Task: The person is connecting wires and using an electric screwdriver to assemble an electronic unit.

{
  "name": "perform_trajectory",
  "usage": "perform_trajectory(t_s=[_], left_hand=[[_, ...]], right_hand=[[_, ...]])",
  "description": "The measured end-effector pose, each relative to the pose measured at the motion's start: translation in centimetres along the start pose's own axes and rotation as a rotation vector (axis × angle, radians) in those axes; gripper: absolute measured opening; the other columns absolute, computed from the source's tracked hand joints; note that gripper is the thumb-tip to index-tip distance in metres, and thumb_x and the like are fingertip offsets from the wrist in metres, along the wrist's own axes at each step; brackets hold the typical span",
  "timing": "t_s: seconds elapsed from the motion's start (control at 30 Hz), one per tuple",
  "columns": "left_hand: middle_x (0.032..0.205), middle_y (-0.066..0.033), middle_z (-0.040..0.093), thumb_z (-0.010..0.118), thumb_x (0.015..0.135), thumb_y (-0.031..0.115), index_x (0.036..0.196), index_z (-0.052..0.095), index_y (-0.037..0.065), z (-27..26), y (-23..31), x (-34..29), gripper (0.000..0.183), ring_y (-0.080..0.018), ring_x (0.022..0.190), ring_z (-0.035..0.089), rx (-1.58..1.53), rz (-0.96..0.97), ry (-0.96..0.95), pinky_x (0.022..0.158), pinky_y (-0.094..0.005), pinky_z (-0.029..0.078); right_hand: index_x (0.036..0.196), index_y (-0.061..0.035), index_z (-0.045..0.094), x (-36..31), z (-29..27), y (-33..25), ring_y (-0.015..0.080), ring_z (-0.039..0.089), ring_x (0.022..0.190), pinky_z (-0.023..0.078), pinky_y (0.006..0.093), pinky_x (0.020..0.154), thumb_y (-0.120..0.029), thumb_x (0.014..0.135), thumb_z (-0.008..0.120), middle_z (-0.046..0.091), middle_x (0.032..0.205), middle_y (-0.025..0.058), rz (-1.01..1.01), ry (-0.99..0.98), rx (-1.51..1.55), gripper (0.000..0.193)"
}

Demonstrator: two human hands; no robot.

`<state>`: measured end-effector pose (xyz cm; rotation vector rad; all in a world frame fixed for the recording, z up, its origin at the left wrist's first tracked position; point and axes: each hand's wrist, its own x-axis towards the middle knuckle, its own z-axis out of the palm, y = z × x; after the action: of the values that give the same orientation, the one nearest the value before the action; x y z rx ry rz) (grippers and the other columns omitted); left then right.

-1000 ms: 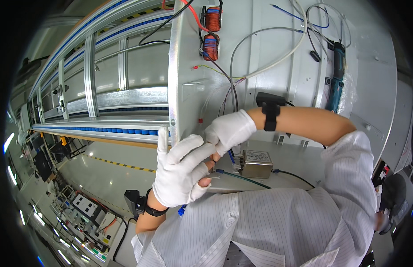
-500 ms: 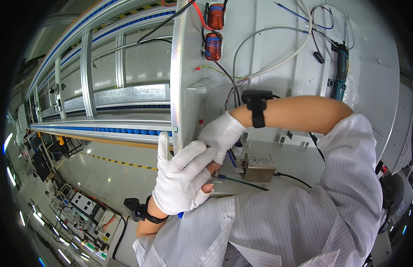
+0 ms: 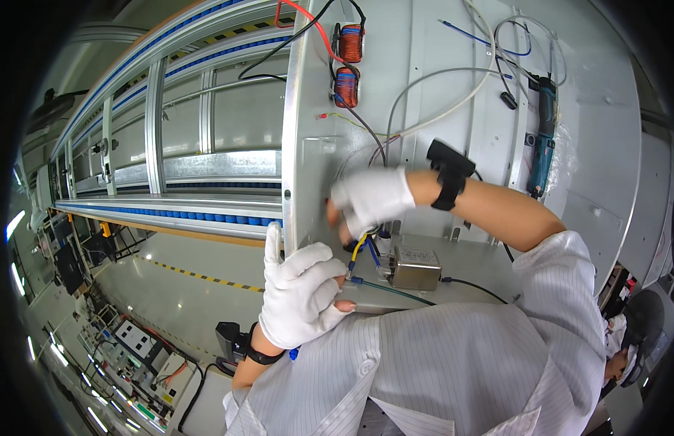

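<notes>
My left hand, in a white glove with bare fingertips, lies at the near-left edge of the grey metal enclosure. One finger points up, the others are bent, and the thumb stands apart. A bent fingertip is by the lugged ends of a green cable and a yellow wire. Whether it touches them I cannot tell. Above, my right hand, gloved likewise, is smeared by motion; its fingers point down inside the enclosure. Beside these wires sits a silver box-shaped filter with blue wires at its left end.
Two copper-wound coils sit along the enclosure's left wall. Loose grey cable runs across the back panel. A teal power tool lies to the right. An aluminium frame with blue rollers adjoins on the left. Another person's hand shows far right.
My right hand has lifted up and away from my left hand, uncovering the yellow and blue wires. My left hand stays near the edge, and the view has shifted slightly.
</notes>
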<state>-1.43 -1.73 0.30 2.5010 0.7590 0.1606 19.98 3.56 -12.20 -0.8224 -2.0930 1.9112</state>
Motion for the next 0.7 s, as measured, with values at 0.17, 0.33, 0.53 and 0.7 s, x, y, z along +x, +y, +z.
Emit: perform_trajectory(t_s=[0.17, 0.33, 0.53, 0.7], left_hand=[[0.091, 0.0041, 0.062, 0.066, 0.073, 0.051, 0.067, 0.066, 0.011, 0.2, 0.6, 0.0, 0.04, -0.019, 0.103, 0.056, -0.01, -0.046, 0.058, 0.112, -0.0663, 0.012], [0.087, 0.0052, 0.062, 0.076, 0.061, 0.033, 0.063, 0.065, 0.013, 0.7, 0.7, 0.0, 0.023, -0.0176, 0.1, 0.057, 0.031, -0.025, 0.148, 0.109, -0.0671, 0.019], [0.083, 0.0059, 0.062, 0.074, 0.053, 0.017, 0.059, 0.063, 0.014, 1.0, 0.4, 0.1, 0.013, -0.0148, 0.097, 0.059, 0.085, -0.018, 0.23, 0.105, -0.0657, 0.027], [0.082, 0.0076, 0.061, 0.074, 0.055, 0.014, 0.054, 0.059, 0.014, 1.6, 0.1, -0.5, 0.015, -0.0136, 0.095, 0.059, 0.07, -0.035, 0.231, 0.112, -0.0624, 0.021]], right_hand=[[0.094, -0.0081, 0.071, -1.3, -3.8, 1.9, 0.029, 0.065, 0.086, 0.052, 0.0366, 0.075, -0.02, 0.081, 0.069, 0.068, 0.092, 0.0098, -0.065, 0.474, -0.356, 0.017], [0.089, -0.0114, 0.071, -1.0, -4.4, 1.2, 0.03, 0.066, 0.085, 0.052, 0.0396, 0.074, -0.019, 0.08, 0.065, 0.069, 0.086, 0.0081, -0.161, 0.269, -0.742, 0.013], [0.087, -0.012, 0.073, 2.9, -0.8, 1.8, 0.0324, 0.067, 0.079, 0.052, 0.0435, 0.069, -0.029, 0.08, 0.065, 0.07, 0.086, 0.0102, 0.112, -0.141, -0.949, 0.02], [0.085, -0.0101, 0.071, 2.9, -1.1, 3.6, 0.0315, 0.065, 0.08, 0.05, 0.0411, 0.071, -0.023, 0.08, 0.068, 0.069, 0.083, 0.0099, 0.073, -0.117, -0.685, 0.014]])
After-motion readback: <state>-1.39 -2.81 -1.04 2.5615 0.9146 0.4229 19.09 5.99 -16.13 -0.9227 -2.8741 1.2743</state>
